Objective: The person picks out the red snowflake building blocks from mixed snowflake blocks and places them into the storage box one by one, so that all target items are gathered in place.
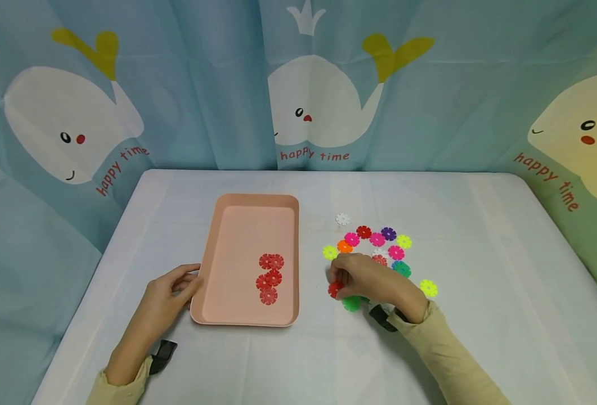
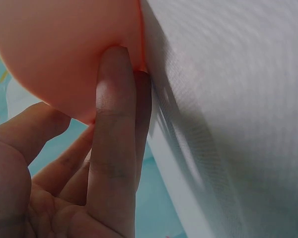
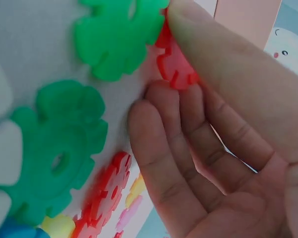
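Pinching a red flower-shaped disc [image 1: 335,290] at the counter [image 1: 501,253], right of the pink tray [image 1: 232,242], the right hand [image 1: 366,275] should favour a light rim hold (a green disc [image 1: 351,304] lies close); the left hand [image 1: 166,292] grips the tray's left edge.

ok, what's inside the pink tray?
A cluster of red slotted flower discs, some overlapping, near the right side of the pink tray. The overlapped disc parts and the tray floor beneath the cluster are covered.

Beyond the right grip [image 1: 369,275], we observe a whale-printed blue curtain [image 1: 227,95]; below it, a white table [image 1: 480,242].
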The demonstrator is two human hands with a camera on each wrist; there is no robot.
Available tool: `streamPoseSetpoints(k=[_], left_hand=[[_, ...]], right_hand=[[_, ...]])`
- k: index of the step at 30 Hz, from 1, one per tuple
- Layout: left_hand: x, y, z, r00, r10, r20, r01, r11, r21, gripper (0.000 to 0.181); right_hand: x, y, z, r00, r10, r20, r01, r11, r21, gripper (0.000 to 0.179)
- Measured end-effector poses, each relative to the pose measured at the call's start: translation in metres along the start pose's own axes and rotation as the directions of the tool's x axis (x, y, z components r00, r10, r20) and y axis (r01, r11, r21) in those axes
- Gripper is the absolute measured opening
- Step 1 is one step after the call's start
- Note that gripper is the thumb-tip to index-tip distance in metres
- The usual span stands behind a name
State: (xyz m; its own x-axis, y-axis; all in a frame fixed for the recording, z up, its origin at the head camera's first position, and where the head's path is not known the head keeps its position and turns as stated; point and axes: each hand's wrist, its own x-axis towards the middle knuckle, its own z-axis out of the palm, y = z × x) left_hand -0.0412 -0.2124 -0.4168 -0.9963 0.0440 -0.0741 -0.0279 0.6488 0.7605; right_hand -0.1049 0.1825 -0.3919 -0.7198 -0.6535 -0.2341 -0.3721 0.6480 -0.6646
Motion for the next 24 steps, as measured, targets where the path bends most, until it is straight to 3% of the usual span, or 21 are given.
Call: streamPoseSetpoints(k=[15,24], left_hand=[[0.0006,0.0003,0.0,1.0,-0.008,0.005,0.008,1.0,-0.004,0.041],[-0.0001,0.0004,-0.0002,1.0,-0.014,0.005,0.014,1.0,-0.013,0.04]], right_hand=[[0.001,0.0019,-0.0038,1.0,-0.01,-0.019,0.012,0.993,0.117,0.013],[0.0031,0.0013,-0.0048,0.998,-0.039,-0.058,0.042,0.998,0.052,0.009]])
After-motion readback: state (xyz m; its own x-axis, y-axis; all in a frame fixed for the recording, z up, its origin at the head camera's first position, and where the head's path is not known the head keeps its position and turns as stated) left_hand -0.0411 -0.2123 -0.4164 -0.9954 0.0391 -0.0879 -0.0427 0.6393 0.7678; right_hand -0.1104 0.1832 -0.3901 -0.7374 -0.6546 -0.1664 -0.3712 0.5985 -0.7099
